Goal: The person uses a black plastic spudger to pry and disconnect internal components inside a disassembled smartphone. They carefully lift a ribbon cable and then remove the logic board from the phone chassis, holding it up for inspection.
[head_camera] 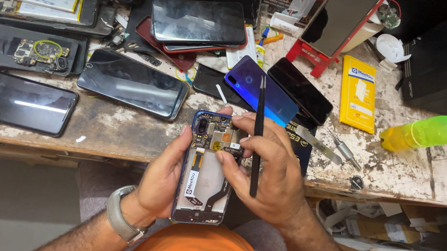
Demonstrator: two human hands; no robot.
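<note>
An opened phone (208, 167), long axis pointing away from the body, is cradled in the left hand (161, 178) just off the desk's (119, 122) front edge; the right hand (269, 170), closed around black tweezers (258, 136), touches its circuit board; a green bottle (429, 132) lies toward the right edge

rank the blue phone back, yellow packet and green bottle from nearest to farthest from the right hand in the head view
1. Blue phone back: just above the right hand, under the tip of the tweezers it holds.
2. Yellow packet: further up and to the right on the bench.
3. Green bottle: farthest, lying near the right edge.
</note>
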